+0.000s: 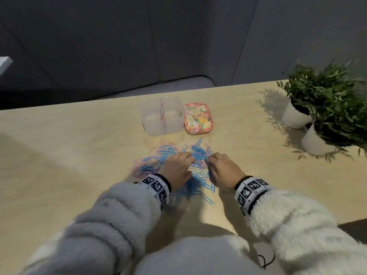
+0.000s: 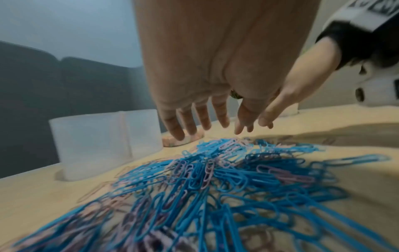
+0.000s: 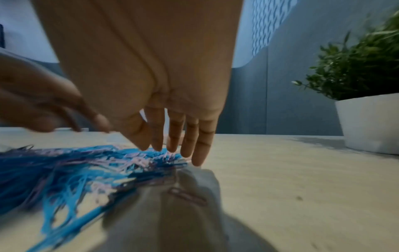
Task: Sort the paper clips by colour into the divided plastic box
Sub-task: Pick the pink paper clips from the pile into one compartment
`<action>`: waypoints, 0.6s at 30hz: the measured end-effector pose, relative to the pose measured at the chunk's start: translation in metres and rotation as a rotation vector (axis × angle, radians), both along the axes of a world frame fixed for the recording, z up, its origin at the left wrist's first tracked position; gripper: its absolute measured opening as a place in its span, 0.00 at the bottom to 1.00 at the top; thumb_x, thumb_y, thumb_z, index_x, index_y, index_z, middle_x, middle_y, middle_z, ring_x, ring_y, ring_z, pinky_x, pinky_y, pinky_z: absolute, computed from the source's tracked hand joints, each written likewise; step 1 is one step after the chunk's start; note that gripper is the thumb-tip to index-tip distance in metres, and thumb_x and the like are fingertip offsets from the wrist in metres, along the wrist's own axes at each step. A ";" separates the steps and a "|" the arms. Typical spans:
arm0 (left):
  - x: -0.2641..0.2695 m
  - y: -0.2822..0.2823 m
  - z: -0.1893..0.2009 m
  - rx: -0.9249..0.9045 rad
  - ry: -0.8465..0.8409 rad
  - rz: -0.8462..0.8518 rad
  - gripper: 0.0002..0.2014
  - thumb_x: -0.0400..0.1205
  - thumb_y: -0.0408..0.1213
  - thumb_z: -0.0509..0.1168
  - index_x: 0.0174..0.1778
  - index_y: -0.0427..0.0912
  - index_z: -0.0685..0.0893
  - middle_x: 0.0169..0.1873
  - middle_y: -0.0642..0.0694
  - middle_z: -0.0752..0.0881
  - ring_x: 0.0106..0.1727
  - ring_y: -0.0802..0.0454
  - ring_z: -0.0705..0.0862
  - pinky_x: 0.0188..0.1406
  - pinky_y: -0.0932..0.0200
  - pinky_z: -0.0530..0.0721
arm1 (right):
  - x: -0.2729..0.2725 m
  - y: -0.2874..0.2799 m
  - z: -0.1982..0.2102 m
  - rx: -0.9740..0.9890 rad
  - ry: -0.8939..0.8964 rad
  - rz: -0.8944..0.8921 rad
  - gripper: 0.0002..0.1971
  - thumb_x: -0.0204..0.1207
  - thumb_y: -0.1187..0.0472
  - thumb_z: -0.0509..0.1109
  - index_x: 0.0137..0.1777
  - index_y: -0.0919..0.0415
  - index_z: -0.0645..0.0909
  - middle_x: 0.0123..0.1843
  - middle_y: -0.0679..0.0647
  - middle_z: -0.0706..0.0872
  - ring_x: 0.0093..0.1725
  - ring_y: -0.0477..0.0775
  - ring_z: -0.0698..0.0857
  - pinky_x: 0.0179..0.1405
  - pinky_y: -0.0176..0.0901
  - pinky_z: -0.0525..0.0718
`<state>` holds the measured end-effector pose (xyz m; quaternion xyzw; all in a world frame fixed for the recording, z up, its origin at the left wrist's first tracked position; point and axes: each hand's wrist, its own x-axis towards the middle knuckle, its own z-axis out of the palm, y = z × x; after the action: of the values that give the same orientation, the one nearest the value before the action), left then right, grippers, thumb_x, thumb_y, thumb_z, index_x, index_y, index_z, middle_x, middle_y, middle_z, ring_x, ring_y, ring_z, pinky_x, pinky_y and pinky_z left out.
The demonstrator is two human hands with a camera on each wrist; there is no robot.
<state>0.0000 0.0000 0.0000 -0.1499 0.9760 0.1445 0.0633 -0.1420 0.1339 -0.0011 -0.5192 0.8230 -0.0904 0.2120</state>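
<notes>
A heap of blue and pink paper clips [image 1: 195,171] [image 2: 215,179] [image 3: 90,167] lies spread on the wooden table. Behind it stands the clear divided plastic box [image 1: 161,116] [image 2: 103,143], with nothing visible in its two compartments. My left hand [image 1: 178,165] [image 2: 207,119] hovers low over the middle of the heap, fingers straight and spread, holding nothing. My right hand [image 1: 218,165] [image 3: 177,141] is at the heap's right edge, fingers extended downward with the tips touching the clips.
A pink patterned lid [image 1: 198,118] lies right of the box. Two potted plants in white pots [image 1: 317,124] [image 3: 371,119] stand at the right. One loose pink clip [image 3: 187,196] lies apart on the table. The table's far edge [image 1: 99,100] borders dark floor.
</notes>
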 end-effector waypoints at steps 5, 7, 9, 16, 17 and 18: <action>-0.019 0.007 -0.005 -0.059 -0.106 -0.038 0.28 0.84 0.49 0.52 0.80 0.48 0.57 0.82 0.49 0.58 0.81 0.47 0.58 0.79 0.46 0.61 | 0.003 0.015 -0.010 0.050 -0.026 0.066 0.20 0.73 0.63 0.58 0.62 0.58 0.81 0.63 0.57 0.81 0.60 0.64 0.78 0.62 0.51 0.78; -0.009 0.007 -0.012 -0.056 -0.157 -0.055 0.27 0.84 0.51 0.50 0.79 0.48 0.57 0.81 0.50 0.58 0.81 0.48 0.58 0.76 0.47 0.61 | -0.006 0.017 -0.011 -0.022 -0.086 -0.032 0.17 0.71 0.64 0.58 0.56 0.58 0.84 0.58 0.58 0.84 0.58 0.64 0.81 0.60 0.52 0.79; 0.005 0.005 -0.016 -0.072 -0.172 -0.071 0.28 0.83 0.56 0.43 0.78 0.49 0.59 0.80 0.51 0.61 0.80 0.48 0.60 0.75 0.48 0.63 | -0.017 0.012 -0.006 -0.061 -0.119 -0.209 0.13 0.73 0.66 0.60 0.52 0.60 0.84 0.54 0.60 0.86 0.56 0.63 0.83 0.57 0.50 0.80; 0.004 -0.013 -0.005 -0.050 -0.047 -0.019 0.31 0.77 0.55 0.37 0.58 0.45 0.79 0.59 0.44 0.81 0.61 0.42 0.78 0.59 0.49 0.74 | -0.025 -0.031 -0.007 -0.094 -0.231 -0.487 0.05 0.71 0.56 0.71 0.41 0.56 0.82 0.43 0.57 0.89 0.46 0.60 0.85 0.45 0.45 0.80; -0.005 -0.019 -0.002 -0.019 -0.027 0.042 0.25 0.80 0.53 0.41 0.55 0.45 0.80 0.57 0.44 0.81 0.60 0.42 0.78 0.58 0.49 0.73 | -0.025 -0.035 -0.009 -0.079 -0.242 -0.493 0.06 0.70 0.56 0.73 0.43 0.57 0.82 0.42 0.56 0.88 0.46 0.59 0.84 0.45 0.46 0.80; -0.016 -0.026 -0.002 0.019 -0.002 0.100 0.19 0.83 0.48 0.48 0.54 0.44 0.81 0.55 0.43 0.81 0.60 0.42 0.77 0.58 0.49 0.73 | -0.024 -0.038 -0.010 -0.075 -0.249 -0.496 0.06 0.69 0.58 0.74 0.44 0.58 0.82 0.41 0.55 0.87 0.46 0.58 0.84 0.46 0.47 0.80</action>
<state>-0.0158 -0.0262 -0.0019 -0.1981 0.9658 0.1568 0.0586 -0.1657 0.0960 -0.0111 -0.2943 0.8887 -0.2329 0.2635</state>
